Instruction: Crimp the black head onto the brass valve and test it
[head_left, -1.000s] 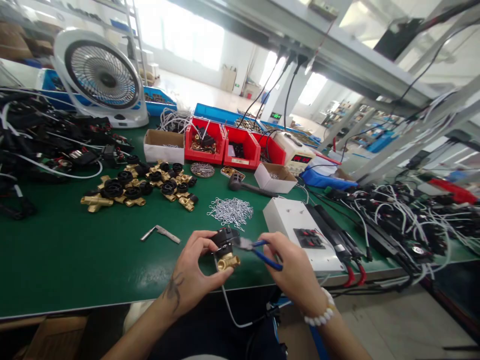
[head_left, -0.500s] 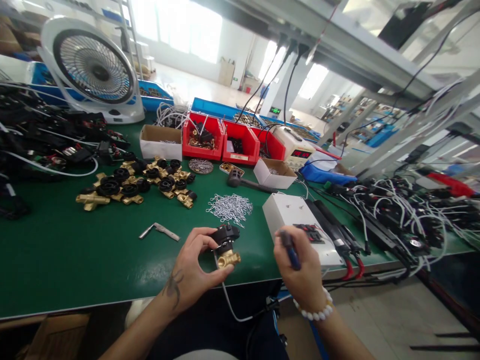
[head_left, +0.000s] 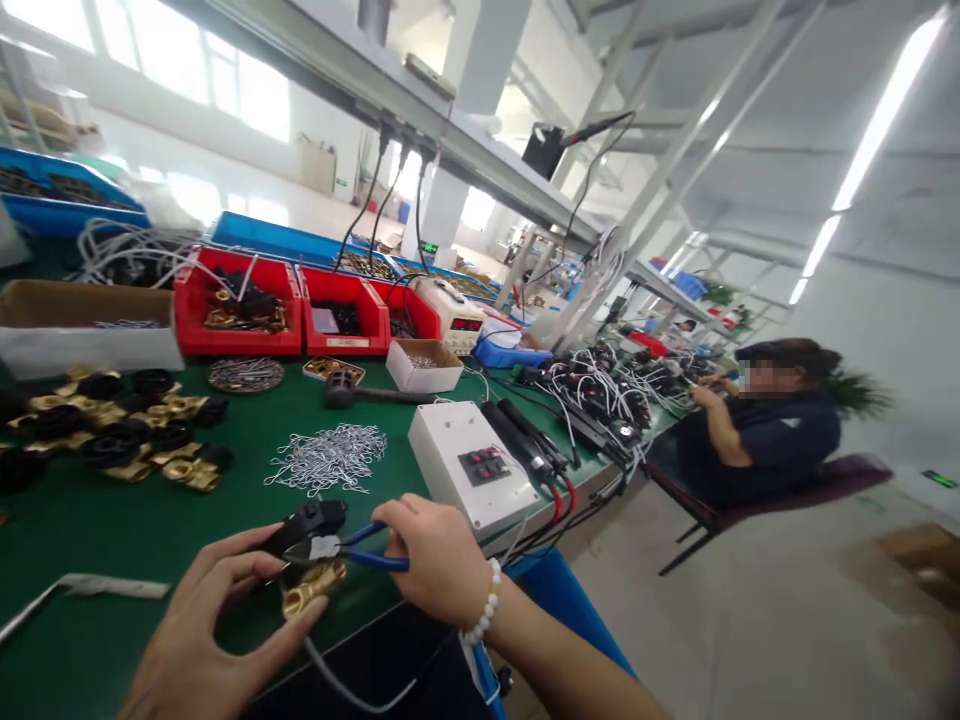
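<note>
My left hand (head_left: pixel 206 625) grips a small valve (head_left: pixel 311 560) with a black top and a brass body, held just above the near edge of the green table (head_left: pixel 112 510). A white wire hangs from the valve. My right hand (head_left: pixel 439 555) is closed on blue-handled pliers (head_left: pixel 352 550), whose jaws touch the valve's black top. A pile of small metal clips (head_left: pixel 330 457) lies just beyond the hands.
More brass and black valves (head_left: pixel 120 430) lie at the left. Red bins (head_left: pixel 292 305), cardboard boxes (head_left: pixel 82 325), a white switch box (head_left: pixel 472 465) with probes, and a black mallet (head_left: pixel 352 392) stand behind. A flat metal piece (head_left: pixel 82 590) lies at the left. A seated person (head_left: pixel 757 425) works at the right.
The view has swung right, bringing the seated person in. My right hand, which had drawn away with the pliers, has brought their jaws back onto the valve.
</note>
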